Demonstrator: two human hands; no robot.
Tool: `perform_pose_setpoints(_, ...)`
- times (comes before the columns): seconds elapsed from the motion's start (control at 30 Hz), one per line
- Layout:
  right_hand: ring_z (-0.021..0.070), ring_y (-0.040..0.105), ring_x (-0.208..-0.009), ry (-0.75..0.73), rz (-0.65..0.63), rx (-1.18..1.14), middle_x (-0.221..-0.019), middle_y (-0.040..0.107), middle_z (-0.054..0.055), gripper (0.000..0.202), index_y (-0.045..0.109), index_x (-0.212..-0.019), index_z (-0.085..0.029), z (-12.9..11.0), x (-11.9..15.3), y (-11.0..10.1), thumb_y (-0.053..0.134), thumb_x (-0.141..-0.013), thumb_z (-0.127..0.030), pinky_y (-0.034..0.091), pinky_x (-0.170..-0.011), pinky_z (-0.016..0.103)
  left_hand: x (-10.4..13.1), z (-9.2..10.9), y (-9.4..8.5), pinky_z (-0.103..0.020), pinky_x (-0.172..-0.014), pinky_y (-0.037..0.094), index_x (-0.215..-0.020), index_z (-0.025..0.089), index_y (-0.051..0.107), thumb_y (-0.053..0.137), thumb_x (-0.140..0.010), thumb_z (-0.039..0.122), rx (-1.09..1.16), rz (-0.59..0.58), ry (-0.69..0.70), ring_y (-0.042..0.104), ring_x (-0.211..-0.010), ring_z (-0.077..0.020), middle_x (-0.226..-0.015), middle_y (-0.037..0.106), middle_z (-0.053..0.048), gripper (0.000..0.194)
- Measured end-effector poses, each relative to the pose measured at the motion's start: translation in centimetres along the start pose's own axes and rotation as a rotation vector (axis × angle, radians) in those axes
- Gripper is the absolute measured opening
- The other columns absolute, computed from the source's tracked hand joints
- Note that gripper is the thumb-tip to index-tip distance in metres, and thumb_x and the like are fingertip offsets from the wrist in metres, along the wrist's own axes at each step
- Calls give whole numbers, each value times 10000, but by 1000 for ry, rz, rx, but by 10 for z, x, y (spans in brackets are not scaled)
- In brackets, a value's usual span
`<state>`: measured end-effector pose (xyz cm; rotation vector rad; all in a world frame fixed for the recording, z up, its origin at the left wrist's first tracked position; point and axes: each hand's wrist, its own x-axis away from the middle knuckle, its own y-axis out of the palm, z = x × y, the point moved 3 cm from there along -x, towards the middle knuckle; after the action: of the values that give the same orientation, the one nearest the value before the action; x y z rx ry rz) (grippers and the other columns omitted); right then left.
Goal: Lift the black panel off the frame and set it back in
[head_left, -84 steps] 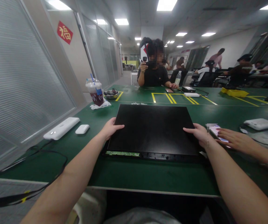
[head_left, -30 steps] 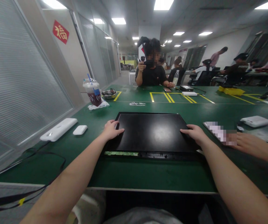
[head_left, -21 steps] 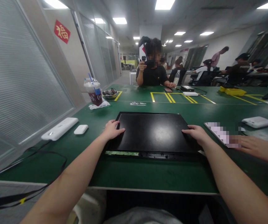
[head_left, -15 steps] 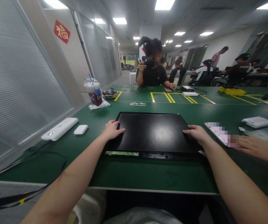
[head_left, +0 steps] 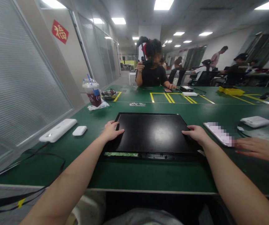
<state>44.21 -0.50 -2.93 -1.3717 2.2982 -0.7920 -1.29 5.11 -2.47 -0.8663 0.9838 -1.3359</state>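
A black flat display panel [head_left: 148, 132] lies face up on the green table [head_left: 153, 178]. Along its near edge runs a dark strip with a green circuit board [head_left: 121, 154] at the left. My left hand [head_left: 112, 131] grips the panel's left edge, thumb on top and fingers at the side. On the right edge my right hand [head_left: 196, 133] holds it the same way, thumb over the surface. The undersides of my fingers are hidden.
At the left are a white power bank [head_left: 58, 130], a small white case [head_left: 79, 131] and a drink cup [head_left: 92, 93]. A metal bowl [head_left: 109, 94] stands behind. Right, another person's hand [head_left: 259, 150] is near a phone [head_left: 218, 133]. A person [head_left: 152, 73] sits opposite.
The other person's hand at the right has drawn back slightly from the phone. My hands keep their places on the panel; the whole view has shifted a little.
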Motion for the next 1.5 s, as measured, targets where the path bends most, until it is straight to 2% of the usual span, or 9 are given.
perform_pose_setpoints(0.3, 267, 691, -942, 69, -14, -13, -1092, 725, 163, 393, 728, -1056, -115, -9, 8, -2, 789, -673, -182, 524, -792, 325, 1, 1, -2, -409, -1155, 307, -1376, 131, 592, 625, -795, 505, 12, -19, -4, 418, -1384, -357, -1494, 429, -192, 691)
perform_pose_setpoints(0.43, 269, 692, -914, 62, -10, -26, -1017, 740, 144, 321, 747, -986, -149, -9, 10, -2, 782, -668, -182, 530, -754, 330, 1, 0, -1, -428, -1157, 301, -1368, 140, 597, 631, -792, 496, 20, -6, 2, 417, -1381, -360, -1491, 435, -190, 678)
perform_pose_setpoints(0.6, 264, 693, -874, 45, 0, -2, -969, 750, 124, 296, 737, -941, -153, -6, 7, -2, 797, -655, -198, 522, -786, 347, 1, -1, -1, -429, -1154, 307, -1366, 151, 601, 628, -787, 509, 16, -3, 2, 420, -1377, -361, -1482, 444, -180, 681)
perform_pose_setpoints(0.77, 247, 694, -792, 45, -33, 13, -920, 750, 119, 294, 732, -936, -142, -2, 3, -1, 796, -662, -228, 519, -710, 331, 0, -2, 0, -420, -1147, 320, -1354, 165, 611, 626, -787, 518, 2, 7, 24, 433, -1369, -355, -1466, 462, -170, 668)
perform_pose_setpoints(1.0, 257, 699, -853, -29, 26, 70, -965, 745, 132, 334, 736, -897, -152, -1, 1, -2, 843, -593, -237, 529, -753, 333, -1, -3, 2, -411, -1154, 299, -1365, 134, 596, 619, -794, 510, 1, -6, 24, 415, -1380, -358, -1476, 436, -198, 684)
perform_pose_setpoints(1.13, 238, 697, -820, -66, -56, 33, -858, 747, 80, 221, 751, -870, -196, -1, -2, 2, 781, -654, -232, 530, -755, 322, 0, -1, 1, -406, -1154, 301, -1354, 147, 605, 620, -795, 499, -3, -4, 21, 418, -1378, -351, -1473, 437, -185, 661)
perform_pose_setpoints(1.3, 256, 688, -861, -58, -58, 28, -838, 740, 91, 144, 746, -821, -245, 2, -7, -1, 758, -679, -225, 531, -803, 344, 1, 0, -1, -435, -1144, 321, -1315, 169, 628, 634, -784, 482, 20, 17, 31, 440, -1361, -360, -1456, 465, -175, 616)
perform_pose_setpoints(1.5, 293, 675, -970, -42, -66, -27, -858, 737, 95, 185, 734, -848, -263, 1, -7, -4, 758, -671, -212, 530, -862, 369, 1, -3, -12, -363, -1131, 342, -1370, 122, 563, 589, -797, 465, 73, 1, 78, 483, -1336, -305, -1409, 531, -173, 668)
